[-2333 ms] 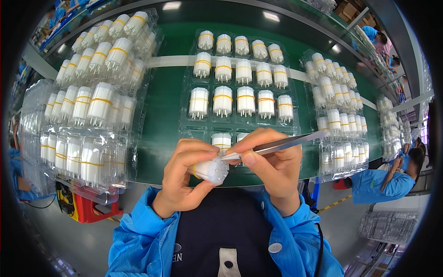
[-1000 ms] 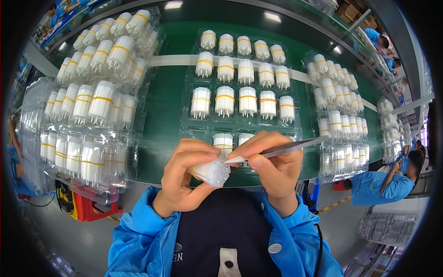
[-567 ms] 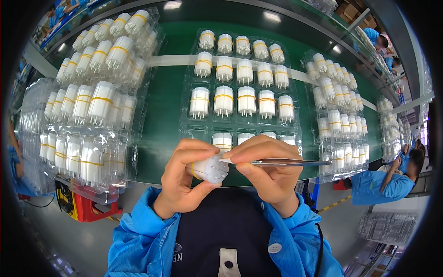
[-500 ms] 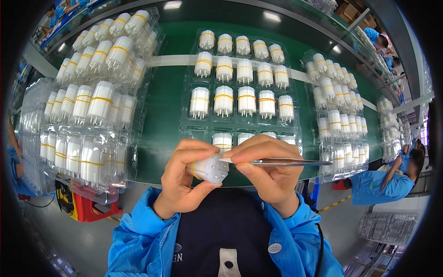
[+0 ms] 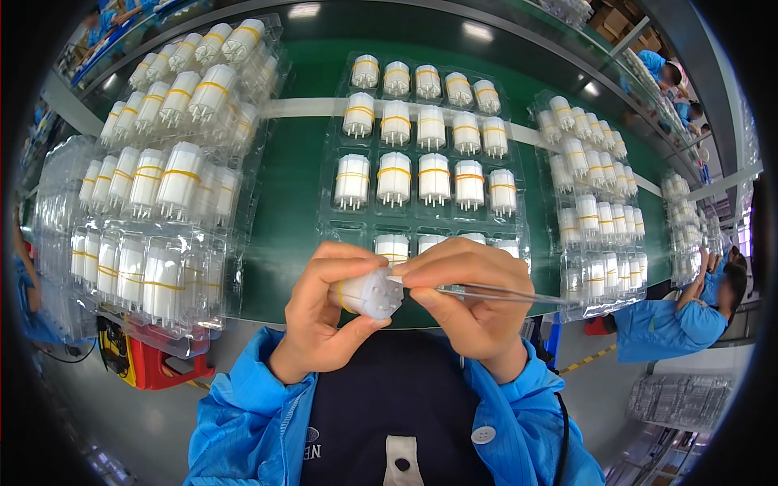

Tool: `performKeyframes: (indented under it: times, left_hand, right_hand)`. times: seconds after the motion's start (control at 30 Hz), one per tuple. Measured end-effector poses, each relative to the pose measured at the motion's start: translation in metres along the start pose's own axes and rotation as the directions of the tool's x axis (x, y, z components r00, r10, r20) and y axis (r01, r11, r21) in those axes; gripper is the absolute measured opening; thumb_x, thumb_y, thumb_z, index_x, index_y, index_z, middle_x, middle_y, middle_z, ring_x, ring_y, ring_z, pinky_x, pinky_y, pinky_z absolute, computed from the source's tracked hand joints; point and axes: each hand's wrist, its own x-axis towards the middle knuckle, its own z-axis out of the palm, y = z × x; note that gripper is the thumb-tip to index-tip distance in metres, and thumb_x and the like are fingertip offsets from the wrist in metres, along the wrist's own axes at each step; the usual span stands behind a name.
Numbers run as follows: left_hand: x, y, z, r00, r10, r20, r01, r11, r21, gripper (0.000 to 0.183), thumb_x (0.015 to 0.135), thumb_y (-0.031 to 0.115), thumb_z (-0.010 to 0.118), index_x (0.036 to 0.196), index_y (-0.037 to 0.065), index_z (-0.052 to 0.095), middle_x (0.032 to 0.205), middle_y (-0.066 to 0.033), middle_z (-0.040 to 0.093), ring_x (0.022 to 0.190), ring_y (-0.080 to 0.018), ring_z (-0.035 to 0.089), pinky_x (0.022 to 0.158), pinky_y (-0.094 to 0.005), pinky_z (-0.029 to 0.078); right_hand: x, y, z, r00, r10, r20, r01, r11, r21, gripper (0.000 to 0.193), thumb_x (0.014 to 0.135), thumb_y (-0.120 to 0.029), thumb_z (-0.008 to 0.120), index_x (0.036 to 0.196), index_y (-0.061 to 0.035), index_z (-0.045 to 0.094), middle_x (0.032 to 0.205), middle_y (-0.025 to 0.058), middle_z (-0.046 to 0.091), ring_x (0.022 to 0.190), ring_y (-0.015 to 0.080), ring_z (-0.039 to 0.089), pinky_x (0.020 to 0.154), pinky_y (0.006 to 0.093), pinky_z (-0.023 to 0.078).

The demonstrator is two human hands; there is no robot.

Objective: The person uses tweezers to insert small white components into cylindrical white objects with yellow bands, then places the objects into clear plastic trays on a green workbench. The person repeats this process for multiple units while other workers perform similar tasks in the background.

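Note:
My left hand [image 5: 320, 304] grips a white cylindrical part [image 5: 366, 295] with a yellow band round it. The part lies tilted on its side, with its translucent pronged end turned to the right. My right hand [image 5: 474, 304] pinches slim metal tweezers [image 5: 506, 295] between thumb and fingers, their long end pointing right. A small white tip [image 5: 395, 279] shows just past the right fingertips, at the edge of the pronged end; whether it touches the part cannot be made out. Directly beyond my hands lies a clear plastic tray [image 5: 377, 220] with rows of similar banded cylinders [image 5: 393, 175].
Stacked clear trays of cylinders [image 5: 178, 174] stand on the left of the green table [image 5: 279, 202], and more trays [image 5: 600, 211] on the right. A red stool [image 5: 166, 360] is at lower left. A co-worker in blue [image 5: 677, 324] sits at far right.
The tweezers have turned in my right hand, showing a narrower side, and their far end sits slightly lower. Both hands and the cylinder stay almost in place. The co-worker's arm has risen.

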Motion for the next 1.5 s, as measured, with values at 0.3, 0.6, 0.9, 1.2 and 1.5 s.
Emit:
performKeyframes:
  times: [0.3, 0.6, 0.9, 1.2, 1.5]
  left_hand:
    - [0.007, 0.001, -0.003, 1.0, 0.012, 0.026, -0.01, 0.996, -0.085, 0.05, 0.078, 0.0, 0.072, 0.122, -0.003, 0.048, 0.119, -0.0197, 0.05, 0.108, -0.0241, 0.056, 0.091, -0.0334, 0.048]
    - [0.007, 0.0, -0.003, 1.0, 0.016, 0.012, -0.015, 0.995, -0.096, 0.051, 0.078, 0.002, 0.073, 0.122, -0.003, 0.046, 0.118, -0.0193, 0.05, 0.109, -0.0242, 0.055, 0.092, -0.0332, 0.047]
    - [0.006, 0.001, -0.003, 1.0, 0.023, 0.004, -0.022, 0.997, -0.075, 0.051, 0.078, 0.001, 0.073, 0.121, -0.003, 0.047, 0.118, -0.0193, 0.05, 0.108, -0.0239, 0.055, 0.092, -0.0333, 0.047]
    - [0.006, 0.001, -0.004, 1.0, 0.027, 0.012, -0.026, 0.998, -0.06, 0.05, 0.078, 0.001, 0.074, 0.121, -0.002, 0.049, 0.118, -0.0189, 0.05, 0.108, -0.0239, 0.055, 0.091, -0.0331, 0.046]
    - [0.006, 0.0, -0.005, 0.999, 0.049, 0.011, -0.049, 0.998, -0.033, 0.049, 0.077, 0.001, 0.073, 0.121, -0.003, 0.051, 0.118, -0.0194, 0.051, 0.107, -0.0238, 0.056, 0.09, -0.0329, 0.047]
  right_hand:
    - [-0.004, -0.003, -0.007, 0.992, 0.117, -0.052, -0.105, 0.977, 0.188, 0.013, 0.08, 0.002, 0.067, 0.093, 0.0022, 0.069, 0.084, 0.0137, 0.068, 0.073, 0.017, 0.065, 0.063, 0.0263, 0.05]
    - [-0.007, -0.003, -0.001, 0.985, 0.145, -0.093, -0.118, 0.963, 0.244, 0.014, 0.08, 0.002, 0.069, 0.094, 0.0034, 0.069, 0.085, 0.0141, 0.068, 0.075, 0.0168, 0.066, 0.064, 0.025, 0.05]
    - [-0.007, -0.002, 0.0, 0.985, 0.145, -0.096, -0.121, 0.968, 0.22, 0.013, 0.081, 0.003, 0.069, 0.093, 0.0039, 0.069, 0.084, 0.0138, 0.069, 0.074, 0.017, 0.067, 0.063, 0.0249, 0.051]
    - [-0.006, 0.0, -0.001, 0.983, 0.159, -0.087, -0.131, 0.954, 0.269, 0.012, 0.08, 0.004, 0.068, 0.092, 0.0034, 0.069, 0.084, 0.014, 0.069, 0.073, 0.0165, 0.066, 0.063, 0.0247, 0.049]
    - [-0.006, -0.002, 0.0, 0.987, 0.137, -0.088, -0.115, 0.969, 0.216, 0.012, 0.081, 0.004, 0.068, 0.093, 0.0051, 0.068, 0.084, 0.0144, 0.069, 0.074, 0.0173, 0.065, 0.065, 0.0255, 0.05]
